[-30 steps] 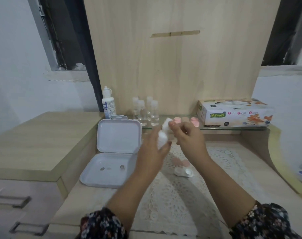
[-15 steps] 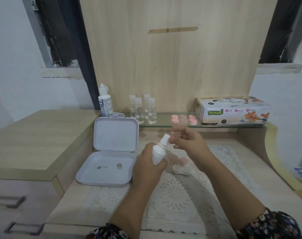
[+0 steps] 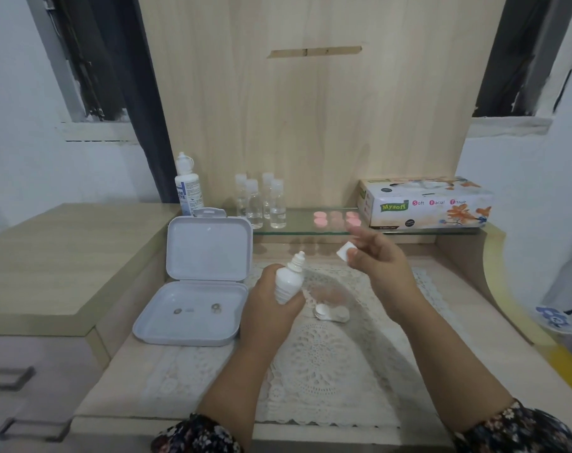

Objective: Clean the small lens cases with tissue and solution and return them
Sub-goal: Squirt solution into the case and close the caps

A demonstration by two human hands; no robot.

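At the right of the frame, the tissue box (image 3: pixel 425 202) on the glass shelf (image 3: pixel 297 228) reads "Mysoft Soft Facial Tissue"; the tall bottle (image 3: pixel 188 186) at upper left shows only part of its label. At centre, the left hand (image 3: pixel 271 305) grips a small white dropper bottle (image 3: pixel 289 277), upright and uncapped. The right hand (image 3: pixel 376 263), raised beside it, pinches the white cap (image 3: pixel 345 251). A lens case (image 3: pixel 330 310) lies on the lace mat (image 3: pixel 314 354) between the hands, blurred; pink ones (image 3: pixel 335 219) sit on the shelf.

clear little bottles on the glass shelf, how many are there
4, clustered on the glass shelf: back left, front left, back right, front right. None looks hidden.
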